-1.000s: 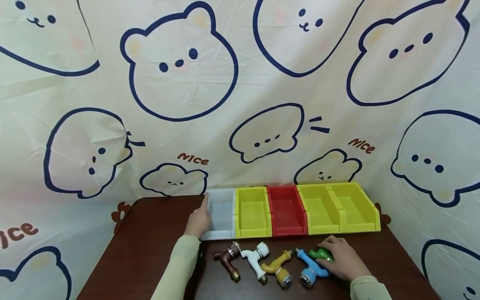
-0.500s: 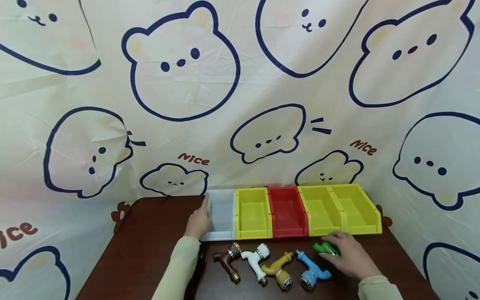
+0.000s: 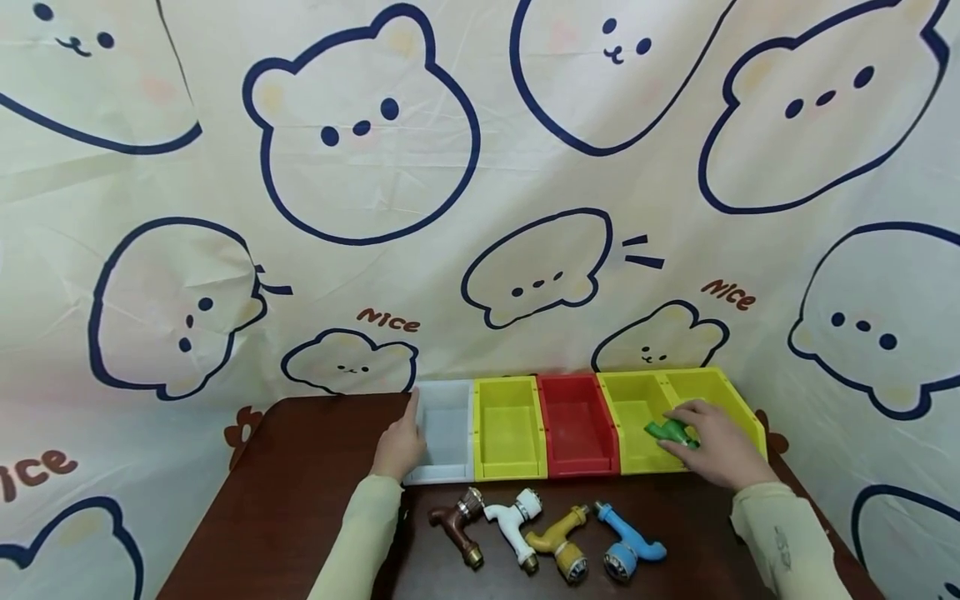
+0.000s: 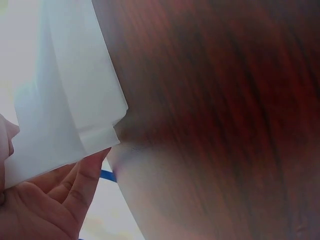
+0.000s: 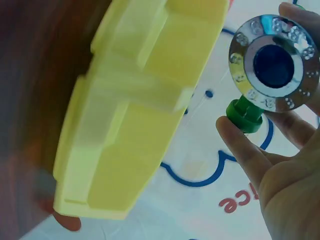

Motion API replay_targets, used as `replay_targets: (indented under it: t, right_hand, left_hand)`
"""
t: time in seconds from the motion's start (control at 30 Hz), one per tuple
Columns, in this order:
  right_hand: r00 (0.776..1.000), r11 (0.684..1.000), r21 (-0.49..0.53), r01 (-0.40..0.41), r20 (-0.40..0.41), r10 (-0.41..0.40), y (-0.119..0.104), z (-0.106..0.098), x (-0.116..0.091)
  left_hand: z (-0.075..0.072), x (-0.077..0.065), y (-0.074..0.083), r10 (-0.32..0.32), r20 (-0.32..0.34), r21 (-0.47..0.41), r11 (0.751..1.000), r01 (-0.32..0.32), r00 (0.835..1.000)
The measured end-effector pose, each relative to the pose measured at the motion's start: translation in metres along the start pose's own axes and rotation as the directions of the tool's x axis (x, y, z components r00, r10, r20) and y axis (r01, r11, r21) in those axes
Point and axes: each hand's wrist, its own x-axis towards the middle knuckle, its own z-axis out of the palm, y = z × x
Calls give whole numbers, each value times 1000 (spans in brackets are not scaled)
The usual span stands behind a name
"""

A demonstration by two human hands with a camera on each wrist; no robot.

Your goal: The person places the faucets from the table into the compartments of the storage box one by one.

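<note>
In the head view my right hand pinches a green tap between thumb and fingers, above the yellow bins at the right. The right wrist view shows the tap's round silver handle facing the camera, and part of the green body. My left hand is at the left side of a light grey bin, index finger along its edge. In the left wrist view the bin's wall lies between thumb and fingers. A brown tap, white tap, yellow tap and blue tap lie on the table.
The bins stand in a row against the cloth backdrop: light grey, then a yellow bin, a red bin and two yellow compartments at the right. The table is dark brown wood.
My right hand has lifted the green tap off the table from beside the blue tap and carried it up and away to above the right yellow bins. My left hand has stayed in place.
</note>
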Motion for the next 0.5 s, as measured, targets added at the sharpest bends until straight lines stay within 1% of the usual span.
replay_targets:
  t: [0.27, 0.43, 0.5]
  right_hand:
    - [994, 995, -31, -94, 50, 96, 26, -12, 34]
    - [988, 991, -31, -129, 77, 131, 44, -17, 51]
    - [987, 990, -36, -140, 71, 142, 51, -18, 56]
  left_hand:
    - [-2, 1, 0, -16, -2, 2, 1000, 16, 1000]
    - [0, 1, 0, -19, -7, 10, 1000, 19, 1000]
    - [1, 1, 0, -16, -4, 10, 1000, 16, 1000]
